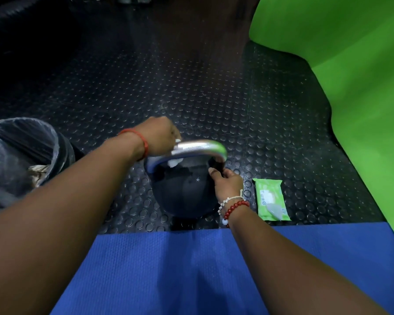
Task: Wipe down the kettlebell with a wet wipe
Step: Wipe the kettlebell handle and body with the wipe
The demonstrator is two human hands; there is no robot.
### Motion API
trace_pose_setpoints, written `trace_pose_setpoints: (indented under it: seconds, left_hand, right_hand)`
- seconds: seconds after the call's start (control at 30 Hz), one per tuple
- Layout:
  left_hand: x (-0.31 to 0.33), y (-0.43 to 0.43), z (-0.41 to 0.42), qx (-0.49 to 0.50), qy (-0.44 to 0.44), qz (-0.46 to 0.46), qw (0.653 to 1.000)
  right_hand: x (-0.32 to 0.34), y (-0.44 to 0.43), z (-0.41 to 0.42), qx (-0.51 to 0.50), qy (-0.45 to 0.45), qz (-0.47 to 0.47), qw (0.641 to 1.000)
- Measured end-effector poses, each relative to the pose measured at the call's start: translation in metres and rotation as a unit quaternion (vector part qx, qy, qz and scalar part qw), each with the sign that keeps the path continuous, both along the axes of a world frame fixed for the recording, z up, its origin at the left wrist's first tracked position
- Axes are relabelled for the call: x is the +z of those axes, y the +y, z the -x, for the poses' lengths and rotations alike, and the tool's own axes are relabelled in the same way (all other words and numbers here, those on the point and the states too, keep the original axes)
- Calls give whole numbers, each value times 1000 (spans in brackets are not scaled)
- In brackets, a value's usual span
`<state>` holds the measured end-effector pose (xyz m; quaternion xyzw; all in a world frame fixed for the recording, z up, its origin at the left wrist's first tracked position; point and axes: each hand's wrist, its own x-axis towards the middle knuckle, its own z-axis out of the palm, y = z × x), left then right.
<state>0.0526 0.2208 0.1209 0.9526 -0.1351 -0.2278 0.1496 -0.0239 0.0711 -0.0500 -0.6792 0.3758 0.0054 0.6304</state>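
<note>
Pack print too small and blurred to read. One black round kettlebell (184,192) with a smooth curved silver handle (198,147) stands on the black studded rubber floor (191,87) at centre. My left hand (159,138) has its grip closed on a white crumpled wet wipe (174,161) against the handle at 9 o'clock. My right hand (228,181) has its grip closed on the handle base at 3 o'clock. One green soft wipes pack (271,198) lies further right. One blue textured mat (191,269) at 6 o'clock.

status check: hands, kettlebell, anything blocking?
Left hand presses wet wipe on kettlebell handle. Right hand steadies handle's right end. Nothing blocking; wipe pack lies right.
</note>
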Motion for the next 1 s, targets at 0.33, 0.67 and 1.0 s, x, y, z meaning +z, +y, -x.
trace_pose_setpoints:
  seconds: [0.33, 0.67, 1.0]
  left_hand:
    - [12, -4, -17, -35, 125, -21, 991]
    - [-6, 4, 17, -48, -117, -1, 992]
    - [-36, 14, 47, -67, -327, 124, 934]
  right_hand:
    - [4, -1, 1, 6, -2, -2, 1000]
    - [2, -1, 1, 4, -10, -1, 1000]
    - [2, -1, 0, 4, -4, 1, 1000]
